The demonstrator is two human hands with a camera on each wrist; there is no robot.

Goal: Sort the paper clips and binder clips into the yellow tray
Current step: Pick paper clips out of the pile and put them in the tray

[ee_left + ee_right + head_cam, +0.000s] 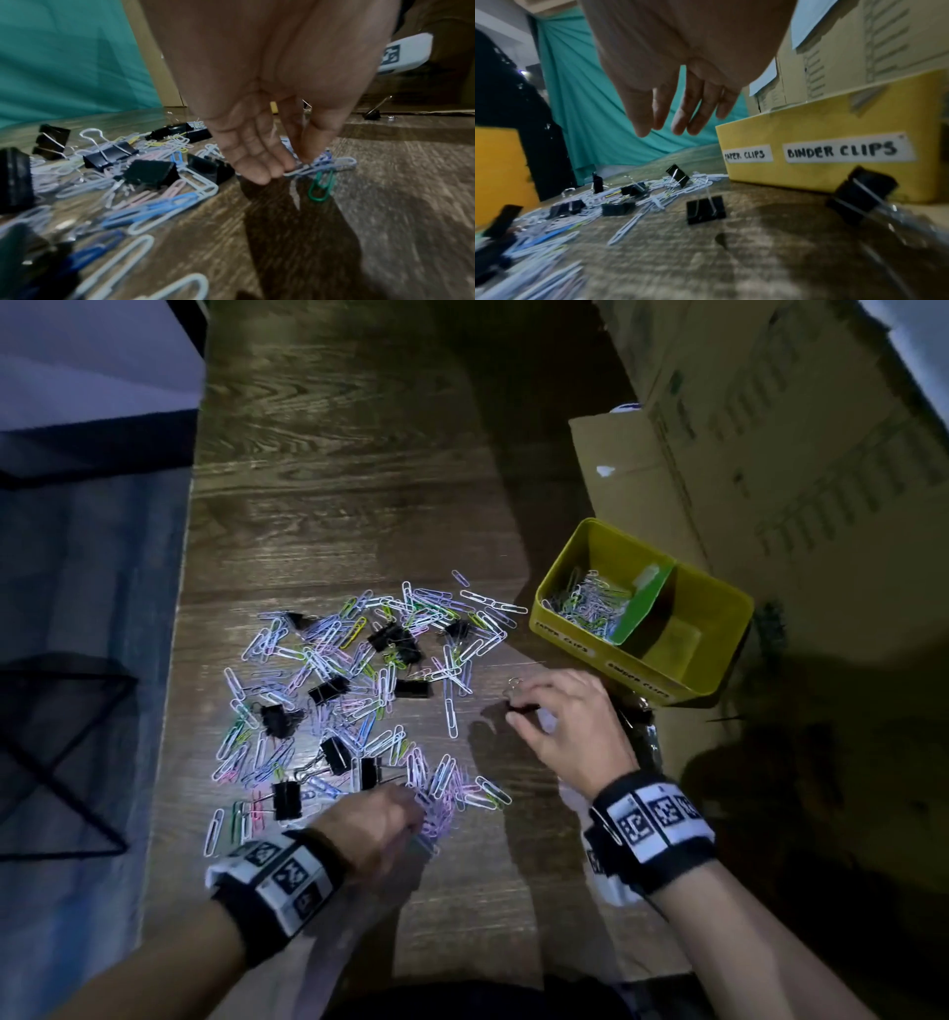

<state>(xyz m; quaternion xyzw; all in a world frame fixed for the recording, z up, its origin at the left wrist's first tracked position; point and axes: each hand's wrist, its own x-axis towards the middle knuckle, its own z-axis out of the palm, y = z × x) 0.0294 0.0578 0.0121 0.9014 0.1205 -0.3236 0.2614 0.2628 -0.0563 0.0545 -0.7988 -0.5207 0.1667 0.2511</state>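
On the wooden worktop (359, 480) the yellow tray (716, 613) stands at about 2 o'clock from the big pile of paper clips (287, 654), well within our reach. Black binder clips are scattered through that pile.

Our left hand (369, 824), at the pile's 6 o'clock edge, pinches a small bunch of paper clips (316, 166) between thumb and fingers, a green one dangling beneath. Our right hand (570, 721), at 3 o'clock, hovers with loose, straight fingers and grasps nothing; a lone binder clip (706, 209) sits on the worktop just under it.

To do this well, we should tighten the pinch before lifting, since the dangling green clip could drop, and check that no binder clip rides along. We then carry the bunch low to the tray's left compartment, which already holds paper clips. The right hand can take the lone binder clip by its black body for the other compartment.

The tray's near wall carries two handwritten labels: "PAPER CLIPS" (748, 154) and "BINDER CLIPS" (844, 149).
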